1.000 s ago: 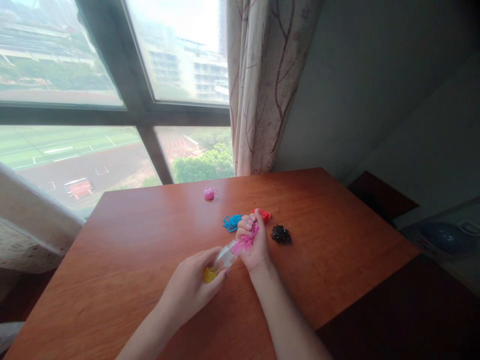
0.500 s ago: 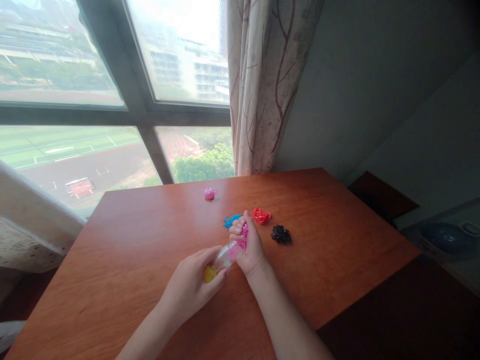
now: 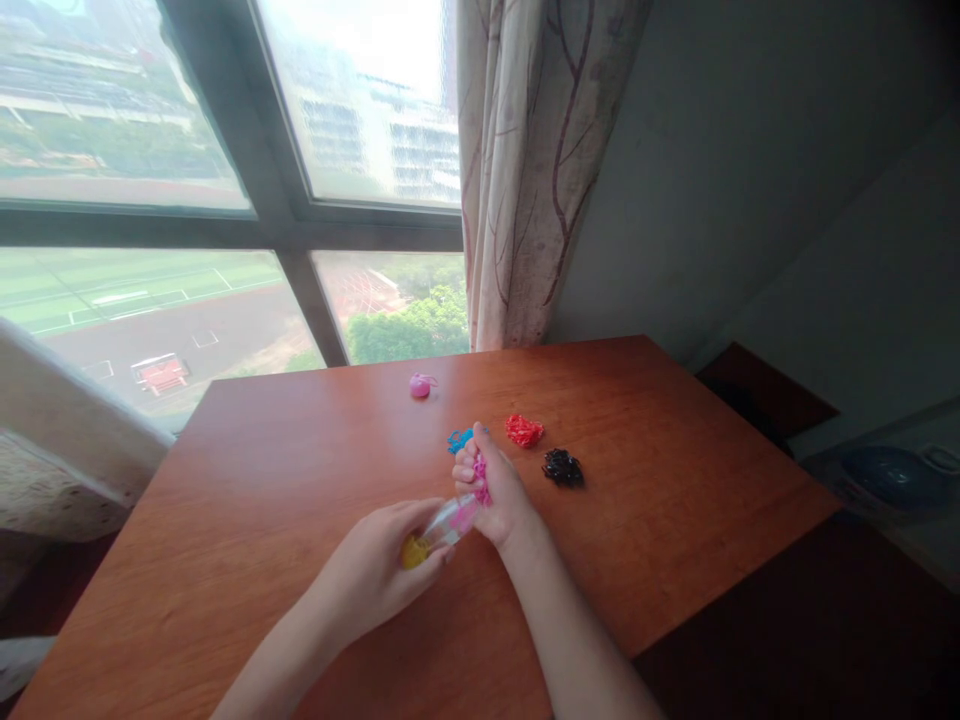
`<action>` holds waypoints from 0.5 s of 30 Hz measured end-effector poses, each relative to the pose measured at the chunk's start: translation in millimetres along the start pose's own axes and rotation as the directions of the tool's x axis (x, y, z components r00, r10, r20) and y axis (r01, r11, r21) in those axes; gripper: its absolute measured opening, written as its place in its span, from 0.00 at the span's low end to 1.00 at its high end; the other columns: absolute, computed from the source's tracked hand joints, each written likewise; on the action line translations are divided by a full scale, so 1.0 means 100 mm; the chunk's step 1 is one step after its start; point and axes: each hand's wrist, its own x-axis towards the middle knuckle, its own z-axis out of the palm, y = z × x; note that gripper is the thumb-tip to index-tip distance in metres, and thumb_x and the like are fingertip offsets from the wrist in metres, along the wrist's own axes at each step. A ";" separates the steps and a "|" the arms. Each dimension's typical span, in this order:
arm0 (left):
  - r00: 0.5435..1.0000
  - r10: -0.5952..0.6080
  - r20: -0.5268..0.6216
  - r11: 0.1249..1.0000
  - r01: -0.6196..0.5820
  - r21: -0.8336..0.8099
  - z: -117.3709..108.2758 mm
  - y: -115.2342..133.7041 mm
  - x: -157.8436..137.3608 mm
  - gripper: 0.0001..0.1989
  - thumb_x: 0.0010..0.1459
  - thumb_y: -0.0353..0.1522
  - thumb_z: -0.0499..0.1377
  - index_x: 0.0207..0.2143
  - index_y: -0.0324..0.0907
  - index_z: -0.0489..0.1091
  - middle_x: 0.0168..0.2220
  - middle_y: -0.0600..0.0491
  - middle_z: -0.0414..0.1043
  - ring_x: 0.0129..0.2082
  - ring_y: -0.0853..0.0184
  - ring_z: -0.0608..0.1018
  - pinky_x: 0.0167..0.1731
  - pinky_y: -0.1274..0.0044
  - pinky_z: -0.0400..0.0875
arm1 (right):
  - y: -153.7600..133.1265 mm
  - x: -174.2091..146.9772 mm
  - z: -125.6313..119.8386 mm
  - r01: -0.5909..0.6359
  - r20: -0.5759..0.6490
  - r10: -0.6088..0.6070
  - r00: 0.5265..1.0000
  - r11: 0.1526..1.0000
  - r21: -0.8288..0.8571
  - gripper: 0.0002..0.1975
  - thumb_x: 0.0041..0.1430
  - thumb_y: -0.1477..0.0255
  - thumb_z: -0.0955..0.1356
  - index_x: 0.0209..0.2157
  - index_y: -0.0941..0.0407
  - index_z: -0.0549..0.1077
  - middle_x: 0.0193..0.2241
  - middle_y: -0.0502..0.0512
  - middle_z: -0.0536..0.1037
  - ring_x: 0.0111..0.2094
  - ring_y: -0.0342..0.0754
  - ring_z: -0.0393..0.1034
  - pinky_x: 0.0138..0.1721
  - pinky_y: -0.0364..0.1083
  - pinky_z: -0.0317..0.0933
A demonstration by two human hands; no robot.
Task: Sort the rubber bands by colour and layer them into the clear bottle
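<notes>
My left hand [image 3: 386,560] is wrapped round a small clear plastic bottle [image 3: 442,522], tilted with its mouth toward my right hand. Yellow rubber bands [image 3: 414,551] lie at its bottom end, and pink ones show near the mouth. My right hand [image 3: 495,495] is curled with the thumb up, closed round a bunch of pink rubber bands [image 3: 481,482] at the bottle's mouth. Behind it sits a blue bunch of bands [image 3: 459,441], partly hidden by the fingers. To the right lie a red bunch [image 3: 524,431] and a black bunch [image 3: 562,467].
A round pink cap-like piece [image 3: 420,386] with thin ear-like tips stands toward the far edge of the brown wooden table [image 3: 300,450]. Beyond the table are a window [image 3: 285,225] and a patterned curtain [image 3: 517,180]. A dark surface [image 3: 810,620] lies at the lower right.
Both hands have shifted slightly left along with the bottle and the pink rubber bands. The bunches on the table stay where they were.
</notes>
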 end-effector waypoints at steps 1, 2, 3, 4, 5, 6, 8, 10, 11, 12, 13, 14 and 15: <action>1.000 0.001 0.010 1.000 -0.001 0.008 -0.01 -0.01 -0.01 0.12 0.57 0.31 0.56 0.43 0.44 0.74 0.39 0.53 0.79 0.37 0.64 0.77 0.37 0.79 0.68 | 0.00 0.00 0.00 -0.026 0.009 0.026 1.000 1.000 -0.014 0.25 0.49 0.58 0.76 0.22 0.57 0.60 0.15 0.39 0.63 0.14 0.32 0.53 0.13 0.30 0.42; 1.000 0.002 0.020 1.000 -0.002 0.018 -0.01 -0.02 -0.01 0.12 0.57 0.31 0.56 0.43 0.44 0.74 0.39 0.53 0.79 0.37 0.64 0.77 0.37 0.79 0.68 | 0.01 0.00 -0.01 -0.047 0.012 0.047 0.999 0.999 -0.026 0.25 0.49 0.58 0.77 0.22 0.57 0.61 0.15 0.40 0.63 0.14 0.32 0.53 0.13 0.31 0.42; 1.000 0.001 0.027 1.000 -0.002 0.027 -0.01 -0.02 -0.02 0.12 0.57 0.31 0.56 0.42 0.44 0.74 0.39 0.53 0.79 0.37 0.64 0.77 0.36 0.79 0.67 | 0.01 0.01 -0.02 -0.060 0.012 0.060 0.998 0.998 -0.035 0.25 0.49 0.58 0.77 0.22 0.57 0.61 0.15 0.40 0.63 0.13 0.32 0.53 0.13 0.31 0.42; 1.000 -0.001 0.030 0.999 0.000 0.036 -0.01 -0.02 -0.02 0.12 0.57 0.31 0.56 0.42 0.45 0.74 0.39 0.53 0.79 0.37 0.64 0.77 0.36 0.79 0.67 | 0.02 0.01 -0.02 -0.062 0.007 0.062 0.998 0.997 -0.041 0.24 0.49 0.58 0.77 0.22 0.57 0.62 0.15 0.40 0.63 0.13 0.32 0.53 0.13 0.31 0.42; 1.000 -0.006 0.028 0.999 0.004 0.043 -0.01 -0.02 -0.02 0.12 0.57 0.31 0.56 0.43 0.45 0.74 0.39 0.53 0.79 0.37 0.63 0.78 0.36 0.79 0.67 | 0.03 0.02 -0.03 -0.054 0.000 0.054 0.999 0.998 -0.044 0.24 0.49 0.58 0.77 0.22 0.57 0.62 0.14 0.40 0.63 0.13 0.32 0.53 0.13 0.31 0.42; 1.000 -0.012 0.019 0.999 0.011 0.049 0.00 -0.02 -0.02 0.12 0.57 0.32 0.56 0.44 0.45 0.74 0.39 0.53 0.79 0.37 0.63 0.78 0.36 0.78 0.67 | 0.04 0.02 -0.03 -0.040 -0.009 0.040 0.999 0.998 -0.043 0.24 0.49 0.58 0.77 0.22 0.57 0.61 0.14 0.40 0.62 0.13 0.32 0.52 0.13 0.31 0.41; 0.999 -0.030 -0.017 0.998 0.031 0.052 0.03 0.00 -0.01 0.13 0.57 0.33 0.57 0.44 0.45 0.73 0.40 0.52 0.79 0.38 0.62 0.78 0.38 0.78 0.67 | 0.06 0.03 -0.02 0.026 -0.044 -0.028 0.999 0.999 -0.035 0.25 0.48 0.57 0.77 0.22 0.56 0.60 0.15 0.39 0.62 0.14 0.32 0.52 0.13 0.31 0.41; 0.997 -0.048 -0.055 0.997 0.051 0.050 0.06 0.03 0.00 0.12 0.57 0.33 0.57 0.44 0.44 0.73 0.40 0.52 0.79 0.38 0.62 0.78 0.38 0.77 0.67 | 0.07 0.03 0.01 0.135 -0.092 -0.136 0.986 0.991 -0.025 0.26 0.48 0.57 0.76 0.21 0.56 0.59 0.15 0.39 0.62 0.14 0.32 0.53 0.13 0.32 0.42; 0.996 -0.054 -0.071 0.997 0.057 0.045 0.07 0.05 0.01 0.11 0.58 0.33 0.57 0.43 0.44 0.73 0.39 0.52 0.79 0.37 0.62 0.78 0.38 0.77 0.67 | 0.08 0.02 0.02 0.190 -0.112 -0.191 0.975 0.982 -0.020 0.26 0.48 0.57 0.76 0.21 0.56 0.59 0.15 0.39 0.62 0.15 0.33 0.53 0.14 0.33 0.43; 0.995 -0.058 -0.084 0.997 0.062 0.039 0.09 0.07 0.02 0.11 0.58 0.34 0.56 0.42 0.44 0.73 0.38 0.52 0.79 0.36 0.63 0.77 0.37 0.77 0.66 | 0.08 0.02 0.04 0.240 -0.127 -0.239 0.963 0.971 -0.014 0.26 0.48 0.57 0.76 0.20 0.56 0.59 0.15 0.39 0.62 0.15 0.33 0.54 0.14 0.33 0.44; 0.993 -0.063 -0.095 0.997 0.067 0.032 0.11 0.08 0.03 0.10 0.59 0.34 0.56 0.41 0.43 0.73 0.37 0.52 0.78 0.35 0.63 0.77 0.36 0.77 0.66 | 0.08 0.01 0.06 0.278 -0.136 -0.276 0.951 0.960 -0.005 0.26 0.48 0.57 0.76 0.20 0.56 0.58 0.15 0.40 0.62 0.16 0.34 0.56 0.15 0.33 0.46; 0.992 -0.068 -0.105 0.997 0.071 0.022 0.12 0.09 0.03 0.10 0.59 0.35 0.56 0.40 0.43 0.73 0.35 0.53 0.78 0.33 0.64 0.76 0.35 0.77 0.66 | 0.08 0.00 0.07 0.304 -0.140 -0.299 0.944 0.953 0.010 0.26 0.48 0.57 0.76 0.20 0.55 0.58 0.16 0.40 0.63 0.16 0.34 0.57 0.16 0.34 0.49; 0.991 -0.073 -0.115 0.997 0.075 0.011 0.14 0.10 0.04 0.10 0.60 0.36 0.55 0.39 0.42 0.73 0.34 0.53 0.77 0.32 0.64 0.75 0.34 0.77 0.65 | 0.09 -0.01 0.09 0.320 -0.144 -0.313 0.939 0.947 0.027 0.26 0.48 0.57 0.76 0.20 0.55 0.58 0.16 0.40 0.64 0.17 0.35 0.58 0.17 0.34 0.52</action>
